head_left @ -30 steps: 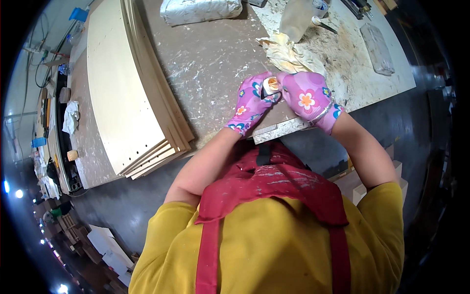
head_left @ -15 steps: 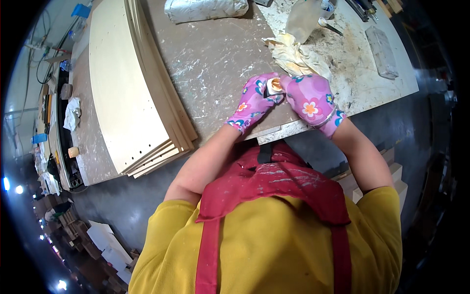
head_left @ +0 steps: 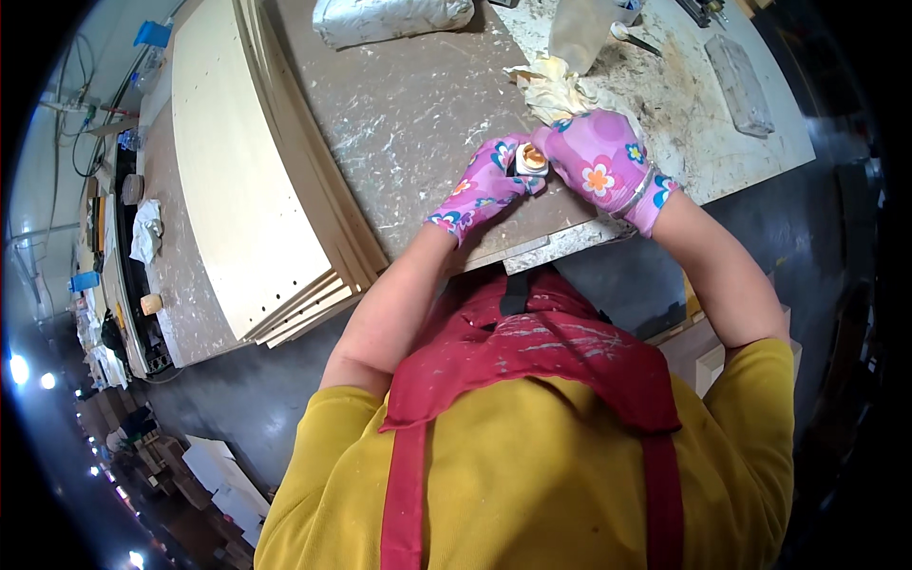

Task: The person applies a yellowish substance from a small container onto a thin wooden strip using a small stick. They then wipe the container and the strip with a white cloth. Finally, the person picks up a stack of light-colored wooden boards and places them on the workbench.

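My left hand [head_left: 485,185], in a pink flowered glove, is closed around a small white container [head_left: 531,159] with orange-brown stuff showing in its open top. Against the container's right side is my right hand [head_left: 594,163], gloved alike. Its fingers are bunched together, and the back of the hand hides whatever they may hold. Just beyond the right hand, a crumpled cream-coloured cloth [head_left: 551,87] lies on the worktable [head_left: 408,123].
Curved light-wood panels [head_left: 242,180] with drilled holes are stacked on the left. A white wrapped bundle [head_left: 394,21] lies at the back. To the right are a translucent bottle [head_left: 576,36], a white-headed tool with a dark handle [head_left: 638,40] and a plastic-wrapped block [head_left: 740,84].
My right hand has shifted slightly up and away, its fingers now beside the container's top. The left hand still holds the container. The whole view has shifted a little.
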The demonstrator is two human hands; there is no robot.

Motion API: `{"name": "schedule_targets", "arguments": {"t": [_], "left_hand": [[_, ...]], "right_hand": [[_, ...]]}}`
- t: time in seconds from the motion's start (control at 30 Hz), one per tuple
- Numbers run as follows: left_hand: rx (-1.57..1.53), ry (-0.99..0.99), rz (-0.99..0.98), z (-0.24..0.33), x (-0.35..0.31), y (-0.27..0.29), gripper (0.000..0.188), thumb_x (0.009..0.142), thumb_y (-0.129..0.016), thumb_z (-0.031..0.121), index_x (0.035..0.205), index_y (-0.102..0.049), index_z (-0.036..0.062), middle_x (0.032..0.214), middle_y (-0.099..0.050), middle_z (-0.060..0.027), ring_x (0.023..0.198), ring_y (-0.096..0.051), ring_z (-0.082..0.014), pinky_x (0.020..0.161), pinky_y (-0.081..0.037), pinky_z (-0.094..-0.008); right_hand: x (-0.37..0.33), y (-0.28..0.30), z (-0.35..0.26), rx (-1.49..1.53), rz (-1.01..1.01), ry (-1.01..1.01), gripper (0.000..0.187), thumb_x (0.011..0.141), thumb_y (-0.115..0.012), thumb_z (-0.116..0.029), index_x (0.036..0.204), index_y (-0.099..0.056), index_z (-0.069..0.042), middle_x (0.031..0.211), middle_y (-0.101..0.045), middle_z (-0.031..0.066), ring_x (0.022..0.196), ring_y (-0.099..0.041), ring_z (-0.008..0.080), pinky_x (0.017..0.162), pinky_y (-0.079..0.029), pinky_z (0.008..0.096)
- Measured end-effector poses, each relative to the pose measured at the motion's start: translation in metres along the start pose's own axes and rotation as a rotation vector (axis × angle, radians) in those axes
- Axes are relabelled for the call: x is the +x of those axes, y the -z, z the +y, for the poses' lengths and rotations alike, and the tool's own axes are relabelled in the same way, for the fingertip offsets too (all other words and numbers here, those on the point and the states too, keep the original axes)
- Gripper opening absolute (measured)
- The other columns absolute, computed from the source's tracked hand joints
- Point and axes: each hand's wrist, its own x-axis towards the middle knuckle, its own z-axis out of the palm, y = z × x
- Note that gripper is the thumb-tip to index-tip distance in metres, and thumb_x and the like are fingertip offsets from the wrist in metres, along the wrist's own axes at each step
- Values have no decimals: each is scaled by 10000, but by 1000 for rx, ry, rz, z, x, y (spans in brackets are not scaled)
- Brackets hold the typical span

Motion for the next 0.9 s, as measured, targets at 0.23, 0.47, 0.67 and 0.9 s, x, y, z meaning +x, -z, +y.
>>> {"name": "schedule_targets", "arguments": {"t": [0.23,0.47,0.67,0.9], "left_hand": [[26,41,-71,-4,2,3,298,733,-745,47,999,-612,36,863,-648,-38,786,-588,-120,705,-495,-288],[103,-11,-49,1,-2,3,311,737,-739,64,1020,-614,37,859,-654,-56,784,-601,-145,719,-496,-298],[185,-36,-3,-8,-1,0,400,722,-751,80,1094,-611,42,890,-664,-95,803,-614,-197,757,-490,-316],[317,-122,78,2,-8,-5,405,761,-730,112,1123,-583,8,1003,-615,-118,935,-579,-209,834,-464,-327]], "right_hand": [[1,-16,20,182,-40,33,102,804,-591,-194,889,-625,-150,708,-622,129,676,-612,341,577,-469,437],[6,21,4,110,-50,7,95,811,-588,-211,853,-622,-133,689,-609,128,671,-607,349,581,-473,440],[6,-5,-1,18,-120,26,121,771,-584,-196,826,-643,-105,684,-623,133,654,-625,336,575,-487,438],[-3,-16,1,-14,-32,-21,137,789,-564,-184,870,-636,-100,681,-627,137,647,-636,327,567,-493,433]]}}
